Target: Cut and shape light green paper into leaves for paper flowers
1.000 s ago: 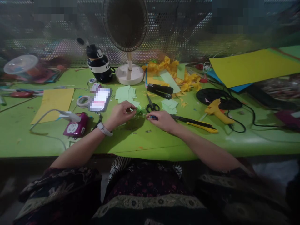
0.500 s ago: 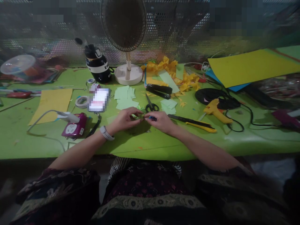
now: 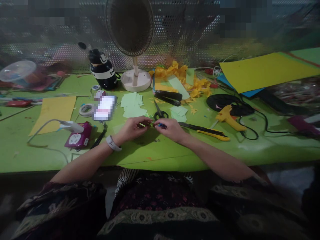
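Holds green bit (image 3: 152, 124) between hands, on near side of scissors (image 3: 161, 115) and slips (image 3: 133, 106). Pinches it in left hand (image 3: 131, 130), fingertips closed. Grips small blue thing (image 3: 162, 126) in right hand (image 3: 173, 129), thumb and finger closed; cannot tell what exactly. Looks like fine fingertip work; seems to call for steady pinch, light pressure, fingertips close together.

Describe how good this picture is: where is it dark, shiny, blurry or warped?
Head view: dim overall, murkiest below the green table, which has a soft sheen at right; the phone glows, partly pixelated; the plastic tub at far left looks smeared; shadow lies beneath the left hand and right hand; the small item at their fingertips is too dark to make out.
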`<control>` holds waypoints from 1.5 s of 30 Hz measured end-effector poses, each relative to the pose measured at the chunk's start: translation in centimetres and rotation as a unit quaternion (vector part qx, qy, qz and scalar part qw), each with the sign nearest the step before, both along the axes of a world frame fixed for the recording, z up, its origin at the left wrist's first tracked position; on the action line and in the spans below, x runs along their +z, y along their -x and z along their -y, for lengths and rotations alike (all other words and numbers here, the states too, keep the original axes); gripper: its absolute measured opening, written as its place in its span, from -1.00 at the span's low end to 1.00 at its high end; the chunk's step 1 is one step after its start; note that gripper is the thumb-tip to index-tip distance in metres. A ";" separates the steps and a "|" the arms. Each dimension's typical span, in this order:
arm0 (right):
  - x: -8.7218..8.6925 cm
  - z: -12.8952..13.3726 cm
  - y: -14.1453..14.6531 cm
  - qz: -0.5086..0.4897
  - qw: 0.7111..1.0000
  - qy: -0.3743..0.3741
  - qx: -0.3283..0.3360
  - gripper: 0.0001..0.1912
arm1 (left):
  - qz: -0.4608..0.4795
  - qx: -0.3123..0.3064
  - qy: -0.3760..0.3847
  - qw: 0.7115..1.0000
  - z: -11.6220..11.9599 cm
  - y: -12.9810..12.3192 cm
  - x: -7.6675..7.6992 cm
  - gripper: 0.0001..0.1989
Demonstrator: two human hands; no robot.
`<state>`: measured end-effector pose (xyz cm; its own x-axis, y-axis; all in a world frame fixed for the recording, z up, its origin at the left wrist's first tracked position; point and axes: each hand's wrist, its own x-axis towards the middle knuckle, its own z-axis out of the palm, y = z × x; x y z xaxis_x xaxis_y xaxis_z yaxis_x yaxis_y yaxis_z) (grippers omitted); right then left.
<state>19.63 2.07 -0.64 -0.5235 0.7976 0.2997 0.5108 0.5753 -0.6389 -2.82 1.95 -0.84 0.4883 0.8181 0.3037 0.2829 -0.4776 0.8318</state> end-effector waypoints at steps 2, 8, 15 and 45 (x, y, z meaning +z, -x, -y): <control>0.0 0.0 0.0 0.002 1.000 0.001 -0.002 -0.82 | 0.004 -0.005 0.000 1.000 0.1 0.0 0.0 -0.67; -0.2 -0.1 0.0 -0.001 1.000 -0.004 -0.002 -0.81 | 0.004 -0.017 -0.003 1.000 0.2 -0.1 0.6 -0.63; -0.2 -0.1 0.1 -0.005 1.000 0.007 0.009 -0.78 | -0.032 -0.006 -0.036 0.999 0.2 0.1 0.7 -0.71; 0.8 -1.2 -0.4 0.050 0.990 0.028 -0.132 -0.83 | -0.210 0.079 -0.036 0.974 0.2 0.1 1.2 -0.81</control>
